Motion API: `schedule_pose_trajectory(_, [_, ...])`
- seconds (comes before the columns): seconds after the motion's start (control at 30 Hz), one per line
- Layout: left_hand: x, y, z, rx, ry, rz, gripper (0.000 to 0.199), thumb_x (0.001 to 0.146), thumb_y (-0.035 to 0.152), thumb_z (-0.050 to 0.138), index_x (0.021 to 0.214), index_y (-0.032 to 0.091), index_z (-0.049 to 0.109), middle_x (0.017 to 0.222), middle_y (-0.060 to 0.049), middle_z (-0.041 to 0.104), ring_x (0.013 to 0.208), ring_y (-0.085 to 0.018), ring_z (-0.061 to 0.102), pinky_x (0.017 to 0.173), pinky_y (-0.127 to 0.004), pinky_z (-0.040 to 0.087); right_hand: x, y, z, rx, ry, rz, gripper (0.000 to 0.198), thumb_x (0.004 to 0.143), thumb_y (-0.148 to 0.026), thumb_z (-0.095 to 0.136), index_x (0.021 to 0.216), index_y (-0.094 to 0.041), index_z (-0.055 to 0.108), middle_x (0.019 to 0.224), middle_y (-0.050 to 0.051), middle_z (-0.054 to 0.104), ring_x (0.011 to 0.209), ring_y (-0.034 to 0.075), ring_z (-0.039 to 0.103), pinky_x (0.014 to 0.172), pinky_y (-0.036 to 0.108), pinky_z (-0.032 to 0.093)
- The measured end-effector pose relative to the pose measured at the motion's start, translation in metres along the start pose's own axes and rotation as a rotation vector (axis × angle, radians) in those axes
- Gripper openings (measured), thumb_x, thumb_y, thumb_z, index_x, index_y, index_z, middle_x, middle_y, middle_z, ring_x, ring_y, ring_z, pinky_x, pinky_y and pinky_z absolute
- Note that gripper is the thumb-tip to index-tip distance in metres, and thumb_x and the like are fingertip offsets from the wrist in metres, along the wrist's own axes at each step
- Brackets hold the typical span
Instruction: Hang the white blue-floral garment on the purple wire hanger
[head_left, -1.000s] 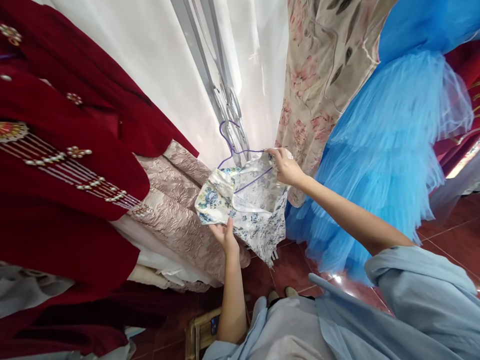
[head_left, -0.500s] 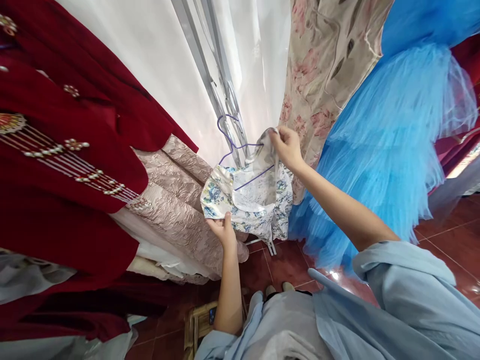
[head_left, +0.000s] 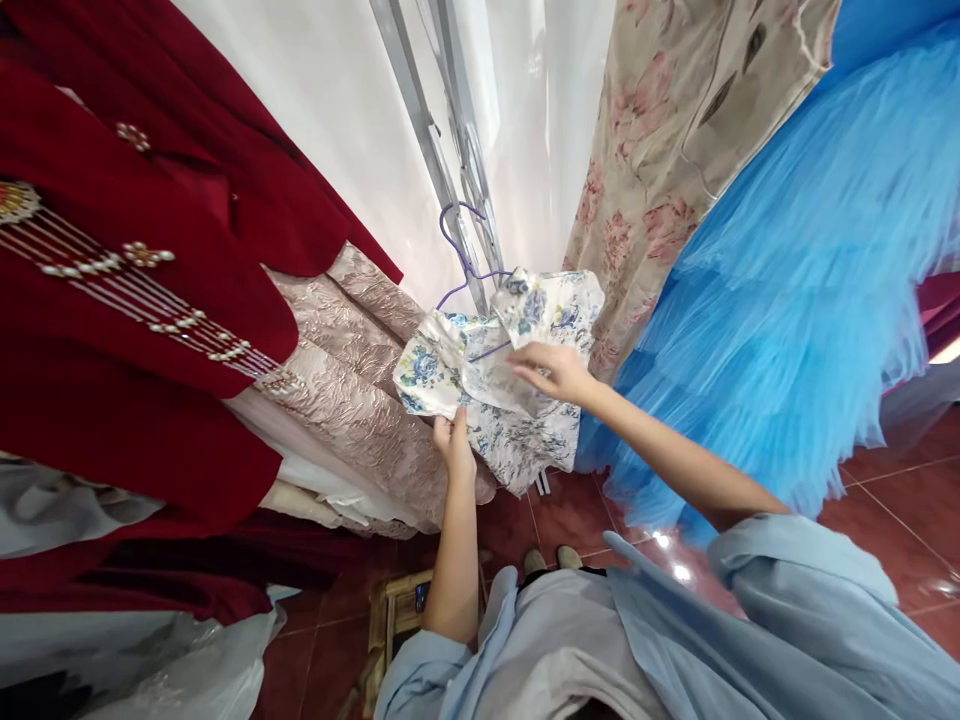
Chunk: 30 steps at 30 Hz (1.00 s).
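Note:
A small white top with a blue floral print [head_left: 510,440] hangs from a purple hanger [head_left: 466,262] on a metal stand [head_left: 420,110]. My left hand [head_left: 454,445] pinches the edge of its left-hand sleeve, thumb on top. My right hand [head_left: 555,372] is in front of the neck opening, slightly blurred, its fingers stretched out and apart with nothing plainly held. Part of the hanger's lower bar shows through the neck opening. The right shoulder of the top lies spread over the hanger, printed side out.
To the left hang a dark red beaded garment [head_left: 202,230] and a pink brocade one [head_left: 360,400]. On the right are a beige floral dress [head_left: 637,180] and a blue tulle dress [head_left: 765,280]. A wooden frame-like item [head_left: 386,620] stands on the red tiled floor [head_left: 315,650].
My right hand has let go of the top's right shoulder edge and moved down to the neck opening. That shoulder has fallen outward, showing its print. My left hand keeps its pinch.

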<state>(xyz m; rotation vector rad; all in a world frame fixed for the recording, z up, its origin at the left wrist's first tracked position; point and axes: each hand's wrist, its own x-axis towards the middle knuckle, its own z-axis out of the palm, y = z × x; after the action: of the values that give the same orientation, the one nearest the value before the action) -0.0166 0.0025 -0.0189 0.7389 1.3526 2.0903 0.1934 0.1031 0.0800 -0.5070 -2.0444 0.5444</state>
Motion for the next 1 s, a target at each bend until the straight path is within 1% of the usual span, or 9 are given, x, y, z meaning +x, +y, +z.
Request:
schedule_pose_trajectory(0.07, [0.0, -0.01, 0.001, 0.011, 0.016, -0.064, 0.045, 0.074, 0.036, 0.083, 0.109, 0.014, 0.067, 0.118, -0.012, 0.072, 0.121, -0.027, 0.065, 0.109, -0.04, 0.046, -0.041, 0.015, 0.027, -0.005, 0.072, 0.177, 0.029, 0.097, -0.045, 0.057, 0.098, -0.018, 0.067, 0.09, 0.006, 0.07, 0.078, 0.017, 0.062, 0.075, 0.027, 0.047])
schedule_pose_trajectory(0.13, [0.002, -0.019, -0.001, 0.049, 0.074, -0.095, 0.047, 0.071, 0.033, 0.085, 0.111, 0.015, 0.065, 0.121, -0.013, 0.071, 0.122, -0.027, 0.064, 0.11, -0.041, 0.045, -0.079, 0.033, 0.053, -0.117, 0.231, 0.541, 0.036, 0.101, -0.043, 0.046, 0.088, -0.017, 0.066, 0.079, 0.005, 0.067, 0.073, 0.018, 0.061, 0.071, 0.027, 0.046])
schedule_pose_trajectory(0.2, [0.004, -0.027, -0.005, 0.098, 0.13, -0.085, 0.049, 0.072, 0.032, 0.084, 0.112, 0.016, 0.062, 0.123, -0.014, 0.069, 0.122, -0.028, 0.064, 0.11, -0.041, 0.045, -0.106, 0.051, 0.079, -0.158, 0.06, 0.831, 0.032, 0.1, -0.039, 0.049, 0.089, -0.016, 0.068, 0.077, 0.004, 0.069, 0.073, 0.018, 0.063, 0.07, 0.026, 0.046])
schedule_pose_trajectory(0.27, [0.005, -0.034, -0.012, 0.139, 0.171, -0.049, 0.049, 0.074, 0.032, 0.082, 0.114, 0.017, 0.058, 0.125, -0.015, 0.066, 0.122, -0.027, 0.063, 0.11, -0.041, 0.045, -0.12, 0.064, 0.102, -0.153, -0.086, 0.937, 0.022, 0.094, -0.034, 0.059, 0.097, -0.016, 0.071, 0.078, 0.004, 0.072, 0.074, 0.019, 0.066, 0.068, 0.025, 0.045])
schedule_pose_trajectory(0.47, [-0.022, -0.065, -0.05, 0.292, 0.382, -0.076, 0.051, 0.079, 0.03, 0.074, 0.119, 0.023, 0.044, 0.14, -0.014, 0.048, 0.134, -0.024, 0.049, 0.111, -0.038, 0.041, -0.099, 0.091, 0.149, -0.213, -0.161, 1.039, 0.026, 0.088, -0.038, 0.068, 0.099, -0.016, 0.076, 0.09, 0.012, 0.077, 0.092, 0.026, 0.071, 0.073, 0.028, 0.045])
schedule_pose_trajectory(0.63, [-0.067, -0.096, -0.078, 0.426, 0.191, -0.358, 0.03, 0.078, 0.031, 0.066, 0.104, 0.021, 0.055, 0.114, -0.01, 0.062, 0.108, -0.024, 0.064, 0.093, -0.039, 0.051, -0.085, 0.101, 0.165, -0.22, -0.138, 1.04, 0.025, 0.094, -0.035, 0.057, 0.094, -0.017, 0.075, 0.1, 0.012, 0.077, 0.096, 0.023, 0.07, 0.072, 0.025, 0.043])
schedule_pose_trajectory(0.73, [-0.079, -0.109, -0.073, 0.418, -0.009, -0.416, 0.023, 0.072, 0.027, 0.071, 0.091, 0.018, 0.063, 0.09, -0.008, 0.068, 0.085, -0.022, 0.068, 0.083, -0.038, 0.054, -0.093, 0.1, 0.164, -0.199, -0.138, 1.037, 0.029, 0.096, -0.035, 0.05, 0.092, -0.017, 0.072, 0.092, 0.008, 0.077, 0.087, 0.02, 0.07, 0.068, 0.024, 0.041])
schedule_pose_trajectory(0.87, [-0.073, -0.119, -0.046, 0.412, -0.162, -0.355, 0.031, 0.07, 0.017, 0.073, 0.1, 0.018, 0.064, 0.1, -0.009, 0.071, 0.086, -0.018, 0.067, 0.09, -0.036, 0.052, -0.106, 0.096, 0.159, -0.191, -0.16, 1.063, 0.031, 0.098, -0.038, 0.047, 0.093, -0.017, 0.069, 0.078, 0.004, 0.074, 0.077, 0.018, 0.069, 0.065, 0.024, 0.041])
schedule_pose_trajectory(1.0, [-0.066, -0.124, -0.023, 0.422, -0.242, -0.322, 0.037, 0.074, 0.012, 0.069, 0.11, 0.016, 0.059, 0.109, -0.011, 0.068, 0.085, -0.017, 0.066, 0.09, -0.037, 0.053, -0.103, 0.097, 0.156, -0.235, -0.142, 1.081, 0.033, 0.093, -0.045, 0.061, 0.109, -0.016, 0.065, 0.085, 0.007, 0.075, 0.087, 0.022, 0.071, 0.07, 0.025, 0.042])
